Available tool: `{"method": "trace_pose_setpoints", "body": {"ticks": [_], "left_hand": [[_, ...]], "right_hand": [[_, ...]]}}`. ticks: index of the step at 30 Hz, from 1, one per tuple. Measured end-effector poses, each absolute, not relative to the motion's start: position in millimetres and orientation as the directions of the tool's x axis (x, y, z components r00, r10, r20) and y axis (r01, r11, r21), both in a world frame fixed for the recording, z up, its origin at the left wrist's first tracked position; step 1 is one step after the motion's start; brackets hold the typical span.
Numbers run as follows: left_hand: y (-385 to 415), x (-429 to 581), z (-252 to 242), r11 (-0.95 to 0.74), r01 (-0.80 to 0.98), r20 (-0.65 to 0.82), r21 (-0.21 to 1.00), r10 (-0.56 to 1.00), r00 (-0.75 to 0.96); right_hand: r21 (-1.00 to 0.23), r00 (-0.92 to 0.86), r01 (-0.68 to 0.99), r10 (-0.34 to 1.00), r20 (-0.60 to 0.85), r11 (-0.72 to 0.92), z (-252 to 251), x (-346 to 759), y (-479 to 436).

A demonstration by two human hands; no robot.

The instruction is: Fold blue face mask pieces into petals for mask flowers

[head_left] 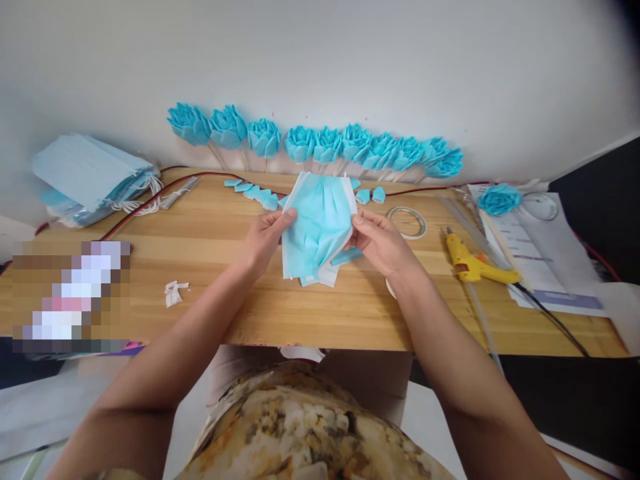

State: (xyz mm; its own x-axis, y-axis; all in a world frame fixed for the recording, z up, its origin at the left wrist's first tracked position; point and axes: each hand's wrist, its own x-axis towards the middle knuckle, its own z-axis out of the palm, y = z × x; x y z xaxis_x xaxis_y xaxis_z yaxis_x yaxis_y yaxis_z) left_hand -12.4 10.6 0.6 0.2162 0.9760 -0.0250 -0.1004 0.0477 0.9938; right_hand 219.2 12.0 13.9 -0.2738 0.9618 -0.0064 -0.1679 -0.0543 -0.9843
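Between my two hands, a light blue pleated face mask (321, 217) with white edges is spread open above the wooden table. My left hand (267, 237) pinches its left edge, thumb on the front. The right edge is pinched by my right hand (377, 240). No ear loops show on this mask. Under and behind it lie more blue and white fabric pieces, partly hidden. Small cut blue petal pieces (263, 197) lie in a row just beyond my left hand, and two more petals (371, 195) sit beyond the right one.
Several blue fabric roses (300, 143) on sticks lean along the wall. A stack of masks (93, 173) is at the left, white scraps (175, 292) nearer. Rightward are a tape roll (407, 223), a yellow glue gun (467, 260) with a cord, and another rose (500, 199) on papers.
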Motion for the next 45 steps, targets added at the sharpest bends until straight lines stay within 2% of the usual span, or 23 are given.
{"method": "trace_pose_setpoints", "body": {"ticks": [3, 8, 12, 19, 26, 30, 35, 39, 45], "left_hand": [[7, -8, 5, 0.129, -0.205, -0.083, 0.970, 0.973, 0.216], [2, -4, 7, 0.262, -0.261, -0.135, 0.929, 0.898, 0.418], [0, -3, 9, 0.322, -0.229, -0.178, 0.919, 0.855, 0.487], [-2, -6, 8, 0.411, -0.127, -0.294, 0.903, 0.805, 0.515], [-6, -1, 4, 0.408, -0.091, -0.282, 0.908, 0.758, 0.588], [-6, 1, 8, 0.370, -0.117, -0.242, 0.922, 0.783, 0.573], [-6, -1, 7, 0.386, -0.121, -0.263, 0.914, 0.793, 0.549], [-5, -1, 3, 0.377, -0.177, -0.259, 0.909, 0.845, 0.468], [-5, 1, 5, 0.362, -0.215, -0.233, 0.907, 0.857, 0.459]], "right_hand": [[-0.984, -0.308, -0.163, 0.951, -0.019, -0.072, 12, 216, 11], [-0.982, -0.347, -0.169, 0.938, -0.019, -0.083, 9, 214, 9], [-0.984, -0.358, -0.149, 0.933, -0.038, -0.097, 7, 214, 8], [-0.965, -0.262, -0.245, 0.965, -0.022, -0.089, 6, 214, 9], [-0.979, -0.198, -0.193, 0.980, -0.017, -0.056, 6, 213, 9], [-0.985, -0.166, -0.172, 0.986, -0.003, -0.032, 8, 213, 11], [-0.964, -0.213, -0.252, 0.976, -0.033, -0.088, 8, 213, 13], [-0.945, -0.272, -0.303, 0.961, -0.037, -0.122, 6, 211, 13], [-0.978, -0.279, -0.184, 0.959, -0.041, -0.096, 6, 211, 8]]}}
